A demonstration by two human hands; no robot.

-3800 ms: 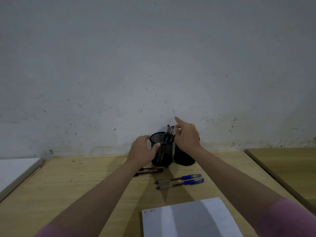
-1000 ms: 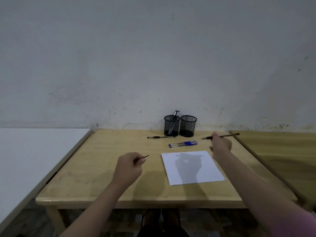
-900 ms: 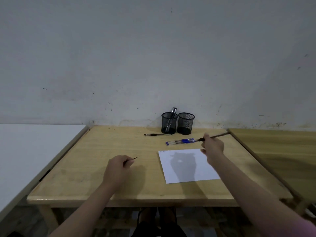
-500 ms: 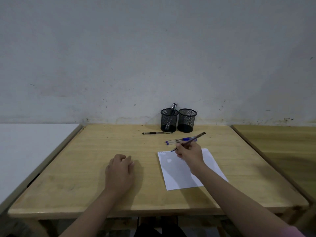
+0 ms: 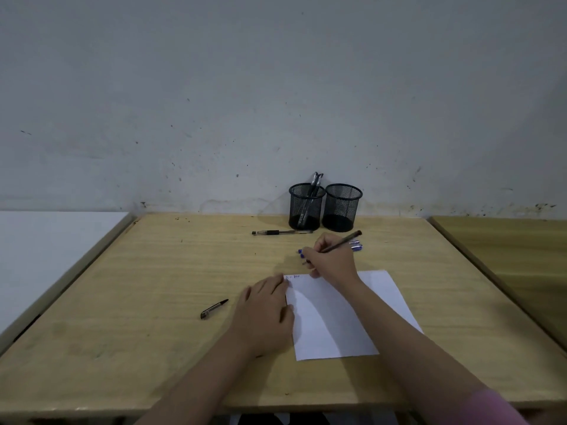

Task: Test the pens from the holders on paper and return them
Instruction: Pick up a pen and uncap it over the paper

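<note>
Gripping a dark pen (image 5: pixel 340 244) at the top edge of the paper (image 5: pixel 343 314), the right hand (image 5: pixel 329 259) writes while the left hand (image 5: pixel 265 317) rests flat, fingers straight, on the sheet's left edge.

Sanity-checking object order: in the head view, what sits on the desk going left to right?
Pen cap → left hand → black pen lying flat → left holder → right hand → right holder. Paper and blue pens overlap the hands, so left out.

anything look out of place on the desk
A pen cap lies alone left of the left hand, off its pen. A black pen and blue pens lie outside the holders.
</note>
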